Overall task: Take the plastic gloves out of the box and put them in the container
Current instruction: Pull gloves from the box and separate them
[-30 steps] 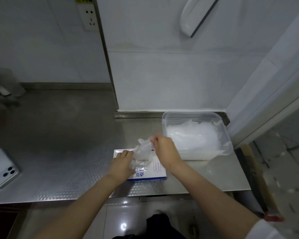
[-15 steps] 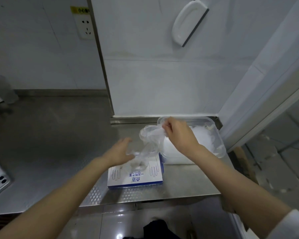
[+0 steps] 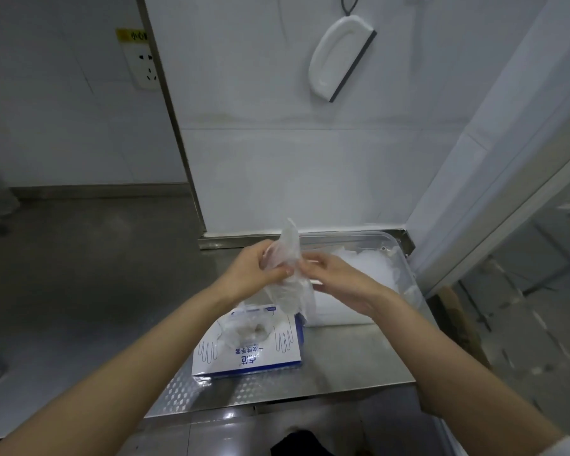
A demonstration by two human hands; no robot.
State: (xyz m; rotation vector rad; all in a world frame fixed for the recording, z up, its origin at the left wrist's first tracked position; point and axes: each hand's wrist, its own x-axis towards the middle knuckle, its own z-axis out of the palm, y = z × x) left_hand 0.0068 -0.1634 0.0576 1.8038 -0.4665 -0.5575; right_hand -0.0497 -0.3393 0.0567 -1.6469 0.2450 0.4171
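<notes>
L hand (image 3: 254, 274) & R hand (image 3: 339, 281) both pinch one clear plastic glove (image 3: 288, 258), held up betw. them; its lower end hangs toward the box (image 3: 250, 353) just below L hand. More film bulges from the box opening. Container (image 3: 405, 268) sits under & beyond R hand, just beside the box, w/ a heap of gloves (image 3: 366, 268) inside. R forearm crosses its near wall. Both stand on the steel surface (image 3: 343, 363). Squeegee (image 3: 341, 57) hangs on the wall well above the hands, socket (image 3: 145, 67) up-left.
</notes>
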